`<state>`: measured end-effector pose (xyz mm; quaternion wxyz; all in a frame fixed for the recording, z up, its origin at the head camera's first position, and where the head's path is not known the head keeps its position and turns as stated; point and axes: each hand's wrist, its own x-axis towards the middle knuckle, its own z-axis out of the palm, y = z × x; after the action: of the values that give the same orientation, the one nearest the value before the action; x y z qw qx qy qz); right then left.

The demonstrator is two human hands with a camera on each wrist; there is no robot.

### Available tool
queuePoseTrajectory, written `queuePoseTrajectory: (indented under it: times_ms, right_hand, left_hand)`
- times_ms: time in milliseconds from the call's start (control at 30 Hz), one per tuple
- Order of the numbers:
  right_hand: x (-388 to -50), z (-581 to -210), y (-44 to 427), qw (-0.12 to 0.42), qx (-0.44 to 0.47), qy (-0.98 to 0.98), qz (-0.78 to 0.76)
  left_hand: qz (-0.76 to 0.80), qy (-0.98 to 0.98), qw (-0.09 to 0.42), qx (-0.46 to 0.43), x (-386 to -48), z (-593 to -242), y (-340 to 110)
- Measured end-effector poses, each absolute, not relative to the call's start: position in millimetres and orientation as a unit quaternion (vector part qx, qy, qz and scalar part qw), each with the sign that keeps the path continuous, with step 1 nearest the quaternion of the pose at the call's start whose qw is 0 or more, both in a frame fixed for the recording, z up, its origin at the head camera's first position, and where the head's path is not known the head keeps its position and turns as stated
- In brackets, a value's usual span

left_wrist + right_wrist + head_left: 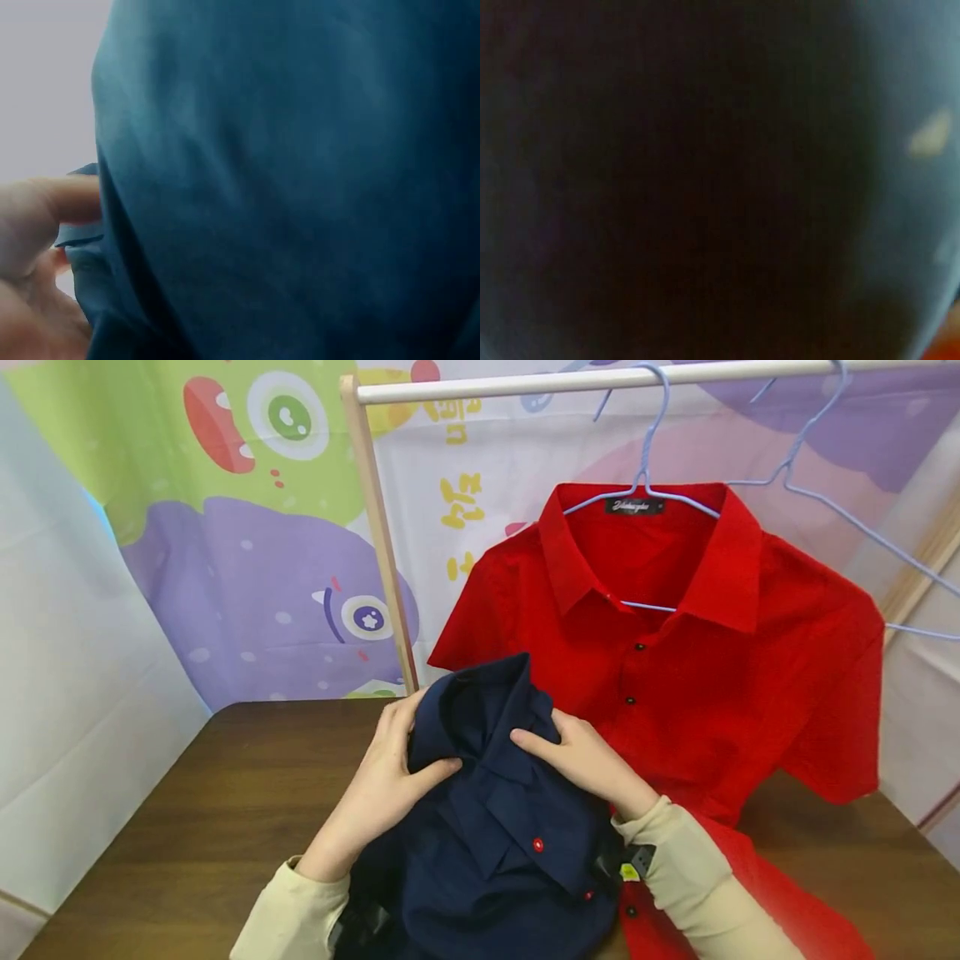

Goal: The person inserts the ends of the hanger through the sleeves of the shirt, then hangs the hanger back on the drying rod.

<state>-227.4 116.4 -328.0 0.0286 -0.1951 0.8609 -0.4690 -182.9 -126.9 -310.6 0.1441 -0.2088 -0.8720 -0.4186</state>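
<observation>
A navy shirt (480,827) with red buttons is bunched up in front of the person, its collar raised at the top. The left hand (382,777) grips the collar's left side, thumb on the front and fingers behind the cloth. On the other side the right hand (588,756) pinches the cloth near the collar, thumb in front, other fingers partly hidden. Navy cloth (277,180) fills most of the left wrist view, with part of the left hand (37,255) at its edge. Dark, blurred cloth (705,180) covers nearly all of the right wrist view.
Behind and to the right, a red shirt (697,693) hangs on a blue hanger (647,452) from a pale rail (487,387). Another blue hanger (825,502) hangs farther right. The rack's wooden post (386,543) stands at the back of the brown table (225,827).
</observation>
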Motion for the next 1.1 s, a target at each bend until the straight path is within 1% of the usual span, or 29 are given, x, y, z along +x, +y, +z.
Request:
queuePoseTrajectory:
  times_ms: [100, 233, 300, 400, 467, 567, 633, 733, 800, 900, 1000, 1100]
  right_hand:
    - [-227, -328, 116, 0.019, -0.203, 0.856, -0.475]
    - [-228, -327, 116, -0.017, -0.205, 0.845, -0.493]
    - [-228, -325, 117, -0.042, -0.211, 0.838, -0.501]
    - [-225, -319, 119, -0.074, -0.25, 0.817, -0.515]
    - [-222, -313, 121, -0.087, -0.285, 0.8, -0.52]
    - [-215, -303, 125, -0.095, -0.333, 0.773, -0.531]
    - [-210, -296, 127, -0.094, -0.35, 0.762, -0.537]
    - [-204, -290, 130, -0.11, -0.366, 0.751, -0.539]
    - [-202, -289, 131, -0.136, -0.368, 0.748, -0.536]
    - [-201, -288, 131, -0.191, -0.361, 0.74, -0.535]
    - [-199, -287, 130, -0.239, -0.347, 0.729, -0.54]
    - [-199, -285, 129, -0.293, -0.327, 0.718, -0.54]
  left_hand:
    - [-0.416, -0.867, 0.181, -0.205, -181, -308, -125]
    - [-0.414, -0.862, 0.215, -0.201, -178, -304, -125]
    - [-0.415, -0.857, 0.223, -0.209, -176, -300, -125]
    - [-0.415, -0.852, 0.224, -0.229, -171, -295, -128]
    - [-0.418, -0.849, 0.213, -0.245, -168, -292, -130]
    - [-0.437, -0.839, 0.18, -0.269, -163, -288, -132]
    - [-0.46, -0.827, 0.152, -0.284, -160, -287, -132]
    - [-0.491, -0.81, 0.121, -0.296, -159, -286, -131]
    - [-0.5, -0.809, 0.108, -0.29, -159, -286, -131]
    - [-0.485, -0.831, 0.089, -0.258, -160, -287, -132]
    - [-0.453, -0.86, 0.062, -0.227, -163, -289, -133]
    - [-0.412, -0.883, 0.032, -0.223, -166, -291, -133]
